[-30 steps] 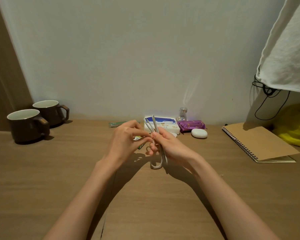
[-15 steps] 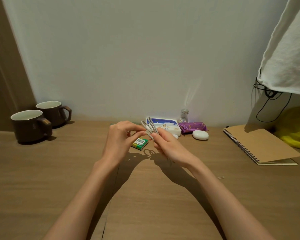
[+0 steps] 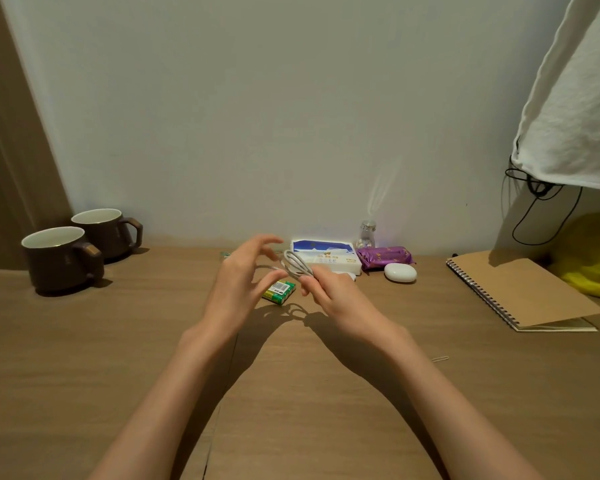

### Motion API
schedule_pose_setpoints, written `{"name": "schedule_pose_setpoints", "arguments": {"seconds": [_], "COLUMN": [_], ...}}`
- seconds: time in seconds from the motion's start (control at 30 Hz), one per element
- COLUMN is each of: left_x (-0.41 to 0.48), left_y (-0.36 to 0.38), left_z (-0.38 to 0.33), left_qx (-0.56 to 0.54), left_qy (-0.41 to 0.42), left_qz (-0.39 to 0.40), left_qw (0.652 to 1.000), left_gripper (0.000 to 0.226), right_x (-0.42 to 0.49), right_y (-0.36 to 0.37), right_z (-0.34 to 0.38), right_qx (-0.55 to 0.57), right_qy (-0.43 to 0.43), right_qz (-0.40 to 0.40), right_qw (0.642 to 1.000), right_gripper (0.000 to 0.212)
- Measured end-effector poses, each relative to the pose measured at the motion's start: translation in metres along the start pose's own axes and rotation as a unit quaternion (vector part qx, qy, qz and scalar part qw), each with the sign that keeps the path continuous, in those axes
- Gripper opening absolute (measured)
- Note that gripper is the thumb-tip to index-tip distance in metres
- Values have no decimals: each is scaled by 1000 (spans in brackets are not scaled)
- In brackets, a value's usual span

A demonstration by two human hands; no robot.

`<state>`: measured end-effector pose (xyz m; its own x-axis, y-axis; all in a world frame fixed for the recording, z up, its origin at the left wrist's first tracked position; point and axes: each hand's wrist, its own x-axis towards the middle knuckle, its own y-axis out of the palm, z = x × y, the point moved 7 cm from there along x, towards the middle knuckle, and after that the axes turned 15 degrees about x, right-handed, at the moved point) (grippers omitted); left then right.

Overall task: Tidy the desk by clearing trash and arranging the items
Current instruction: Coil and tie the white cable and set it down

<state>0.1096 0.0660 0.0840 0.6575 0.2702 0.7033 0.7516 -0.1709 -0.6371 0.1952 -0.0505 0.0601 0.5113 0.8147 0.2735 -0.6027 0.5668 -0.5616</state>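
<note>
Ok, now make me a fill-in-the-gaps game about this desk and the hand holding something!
1. The right hand grips a coiled white ____.
2. ____ brown mugs stand at the left end of the desk.
3. The battery pack lying on the desk is coloured ____.
4. The packet beside the white oval case is coloured ____.
Missing words: cable, two, green, purple.

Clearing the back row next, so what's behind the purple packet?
A small clear bottle with a silver cap stands behind the left end of the purple packet, near the wall. The packet covers the bottle's base.
</note>
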Motion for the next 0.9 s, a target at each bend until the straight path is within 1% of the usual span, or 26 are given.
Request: {"name": "schedule_pose_setpoints", "arguments": {"seconds": [0.03,0.1,0.2,0.27,0.4,0.53,0.6,0.63,0.7,0.73,0.8,0.87,0.9], "left_x": [-1,-6,-9,-8,-9,-9,-10,-9,-7,-6,-3,0,1], "left_y": [3,11,21,25,29,28,24,22,20,20,16,11,8], "left_z": [-5,-11,-10,-9,-14,-10,-8,-6,1,4,4,0,-1], "left_qx": [50,161,261,287,289,282,262,227,111,51,-54,-137,-160], "left_qy": [52,131,192,215,239,220,195,170,89,53,-7,-53,-67], "left_qz": [6,15,19,15,15,36,34,40,72,81,88,84,80], "left_qw": [997,978,946,933,927,933,945,958,987,994,995,986,982], "left_gripper": [52,61,64,62,47,50,46,42,43,46,49,39,32], "right_x": [0,1,2,0,-3,-3,-3,-3,-4,-5,-4,-2,-2], "right_y": [0,-2,-4,-5,-3,4,4,4,2,-1,-11,-23,-28], "right_z": [-2,-10,-17,-15,-8,-6,-4,-2,1,2,2,0,-1], "right_qx": [-13,-41,-76,-77,-72,-118,-146,-152,-140,-121,-75,-33,-12], "right_qy": [4,13,16,8,0,-2,-8,-12,-18,-17,-11,-8,-7], "right_qz": [6,15,26,36,63,76,70,67,57,49,21,-17,-33], "right_qw": [1000,999,997,996,995,990,987,986,988,991,997,999,999], "right_gripper": [21,24,29,29,33,31,30,30,25,23,24,26,27]}}
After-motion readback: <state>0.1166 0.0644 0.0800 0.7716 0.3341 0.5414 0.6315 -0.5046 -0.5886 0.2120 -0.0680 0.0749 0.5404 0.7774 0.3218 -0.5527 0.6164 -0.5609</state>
